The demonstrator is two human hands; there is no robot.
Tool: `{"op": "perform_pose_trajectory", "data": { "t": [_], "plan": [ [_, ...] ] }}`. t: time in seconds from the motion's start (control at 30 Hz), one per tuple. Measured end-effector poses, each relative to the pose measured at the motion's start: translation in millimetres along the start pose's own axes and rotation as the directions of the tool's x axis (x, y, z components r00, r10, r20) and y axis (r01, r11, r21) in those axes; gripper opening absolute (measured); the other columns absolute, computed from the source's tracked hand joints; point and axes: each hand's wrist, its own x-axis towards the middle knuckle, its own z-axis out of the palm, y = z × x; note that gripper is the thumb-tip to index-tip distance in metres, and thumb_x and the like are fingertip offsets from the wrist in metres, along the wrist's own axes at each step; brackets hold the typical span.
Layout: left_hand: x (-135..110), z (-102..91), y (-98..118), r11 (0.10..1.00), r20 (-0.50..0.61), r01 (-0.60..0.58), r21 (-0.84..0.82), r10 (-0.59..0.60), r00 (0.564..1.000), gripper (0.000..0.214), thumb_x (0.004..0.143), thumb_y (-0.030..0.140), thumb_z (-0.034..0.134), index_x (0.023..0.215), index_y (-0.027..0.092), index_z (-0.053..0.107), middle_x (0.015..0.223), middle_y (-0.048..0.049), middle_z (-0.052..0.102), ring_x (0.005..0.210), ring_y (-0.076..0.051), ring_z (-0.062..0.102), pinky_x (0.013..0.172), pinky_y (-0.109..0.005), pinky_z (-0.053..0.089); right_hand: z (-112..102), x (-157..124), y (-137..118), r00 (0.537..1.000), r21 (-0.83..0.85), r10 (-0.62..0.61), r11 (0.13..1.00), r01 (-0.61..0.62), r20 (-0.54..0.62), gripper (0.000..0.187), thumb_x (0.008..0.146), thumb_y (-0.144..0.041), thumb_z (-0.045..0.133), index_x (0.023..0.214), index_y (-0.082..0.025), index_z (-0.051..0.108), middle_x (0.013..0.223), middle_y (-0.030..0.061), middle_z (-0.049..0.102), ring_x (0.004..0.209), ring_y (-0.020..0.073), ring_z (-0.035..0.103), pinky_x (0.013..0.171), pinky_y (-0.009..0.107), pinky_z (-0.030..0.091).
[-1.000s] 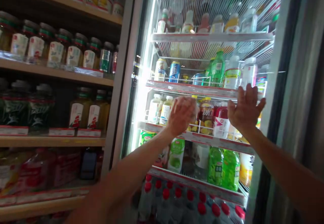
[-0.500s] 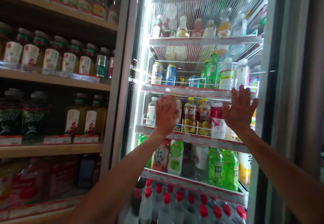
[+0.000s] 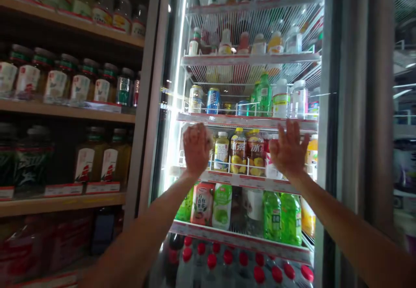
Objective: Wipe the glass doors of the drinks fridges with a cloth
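Both my arms reach up toward the glass door of a lit drinks fridge. My left hand (image 3: pixel 196 149) is curled and slightly blurred in front of the middle shelf. A pale patch shows along its edge, but I cannot make out what it holds. To its right stand a tea bottle (image 3: pixel 221 151) and a yellow-capped brown bottle (image 3: pixel 238 151). My right hand (image 3: pixel 290 149) has its fingers spread, palm toward the glass, partly covering a pink-and-white bottle (image 3: pixel 272 166). Whether either hand touches the glass I cannot tell.
Wooden shelves (image 3: pixel 65 109) with rows of bottles stand at the left, beside the fridge's metal frame (image 3: pixel 143 97). Red-capped bottles (image 3: pixel 212 262) fill the fridge bottom. Green bottles (image 3: pixel 272 216) sit on the shelf above. Another fridge (image 3: pixel 404 149) shows at the right edge.
The view has shifted, so the fridge appears further left. Relative to the bottles, my right hand has moved left and down; my left hand has moved slightly left, uncovering the tea bottle.
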Motion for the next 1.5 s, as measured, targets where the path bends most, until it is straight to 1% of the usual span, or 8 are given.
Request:
{"op": "perform_pose_trajectory", "data": {
  "t": [0.2, 0.43, 0.73, 0.93, 1.03, 1.13, 1.3, 1.5],
  "plan": [
    [-15.9, 14.4, 59.8, 0.891, 0.149, -0.433, -0.132, 0.450, 0.880, 0.045, 0.088, 0.028, 0.042, 0.133, 0.024, 0.040, 0.140, -0.0030, 0.043, 0.136, -0.023, 0.024, 0.112, -0.046, 0.022, -0.4, -6.7, -4.2, 0.992, -0.009, -0.127, 0.992, 0.128, 0.017, 0.052, 0.089, -0.039, 0.034, 0.138, -0.020, 0.033, 0.147, 0.0112, 0.030, 0.137, 0.0251, 0.023, 0.108, 0.052, 0.016],
    [5.6, -6.1, -44.8, 0.991, -0.148, 0.113, 0.065, -0.103, 0.984, 0.045, 0.088, 0.026, 0.040, 0.131, 0.015, 0.043, 0.137, -0.0140, 0.043, 0.133, -0.027, 0.030, 0.111, -0.049, 0.023, -0.7, -6.4, -6.0, 0.995, -0.006, -0.099, 0.995, 0.099, 0.019, 0.052, 0.089, -0.040, 0.035, 0.137, -0.021, 0.034, 0.146, 0.0111, 0.031, 0.137, 0.0255, 0.023, 0.107, 0.052, 0.017],
    [-16.5, 15.2, 55.5, 0.913, 0.119, -0.386, -0.132, 0.401, 0.908, 0.041, 0.088, 0.028, 0.041, 0.129, 0.023, 0.045, 0.140, -0.0033, 0.042, 0.138, -0.022, 0.019, 0.113, -0.045, 0.023, -0.7, -8.4, -6.4, 0.996, -0.007, -0.089, 0.996, 0.089, 0.023, 0.053, 0.089, -0.040, 0.033, 0.138, -0.021, 0.033, 0.147, 0.0105, 0.030, 0.137, 0.0253, 0.022, 0.107, 0.051, 0.017],
    [4.6, -9.0, -41.9, 0.999, -0.051, 0.051, 0.016, -0.050, 0.997, 0.046, 0.089, 0.027, 0.036, 0.133, 0.015, 0.041, 0.139, -0.0117, 0.041, 0.134, -0.024, 0.028, 0.113, -0.046, 0.021, -0.2, -9.7, -8.4, 0.997, -0.002, -0.075, 0.997, 0.075, 0.010, 0.052, 0.090, -0.038, 0.033, 0.138, -0.021, 0.032, 0.146, 0.0100, 0.031, 0.137, 0.0240, 0.022, 0.108, 0.051, 0.016],
    [6.5, -7.3, -33.5, 0.986, -0.100, 0.159, 0.048, -0.154, 0.983, 0.046, 0.089, 0.026, 0.036, 0.132, 0.011, 0.041, 0.139, -0.0149, 0.041, 0.134, -0.026, 0.027, 0.113, -0.049, 0.019, 1.5, -10.3, -9.5, 0.997, 0.009, -0.073, 0.997, 0.073, 0.001, 0.054, 0.089, -0.039, 0.034, 0.139, -0.021, 0.031, 0.147, 0.0111, 0.029, 0.137, 0.0254, 0.022, 0.108, 0.052, 0.016],
    [-2.4, 6.7, 21.4, 0.997, 0.024, -0.082, -0.012, 0.082, 0.996, 0.045, 0.089, 0.026, 0.039, 0.132, 0.015, 0.041, 0.141, -0.0116, 0.039, 0.138, -0.026, 0.019, 0.113, -0.048, 0.021, 2.2, -10.6, -9.4, 0.997, 0.013, -0.074, 0.997, 0.074, 0.003, 0.054, 0.089, -0.038, 0.035, 0.140, -0.021, 0.030, 0.147, 0.0114, 0.028, 0.137, 0.0259, 0.022, 0.108, 0.053, 0.016],
    [-3.3, 17.7, 59.0, 0.863, 0.165, -0.479, -0.161, 0.502, 0.849, 0.041, 0.089, 0.028, 0.041, 0.130, 0.023, 0.044, 0.140, -0.0029, 0.043, 0.137, -0.022, 0.023, 0.113, -0.043, 0.023, 0.6, -10.5, -8.3, 0.997, 0.012, -0.083, 0.996, 0.083, -0.003, 0.053, 0.089, -0.037, 0.035, 0.140, -0.021, 0.030, 0.147, 0.0110, 0.030, 0.137, 0.0255, 0.023, 0.108, 0.051, 0.016],
    [27.2, -2.0, -35.2, 0.998, -0.065, 0.053, 0.017, -0.052, 0.997, 0.046, 0.089, 0.026, 0.036, 0.133, 0.014, 0.040, 0.139, -0.0129, 0.041, 0.135, -0.025, 0.027, 0.112, -0.047, 0.022, 0.3, -11.2, -9.6, 0.998, 0.046, -0.068, 0.997, 0.067, 0.008, 0.056, 0.089, -0.037, 0.035, 0.142, -0.024, 0.024, 0.148, 0.0094, 0.028, 0.137, 0.0264, 0.022, 0.108, 0.052, 0.015]
  ]
}}
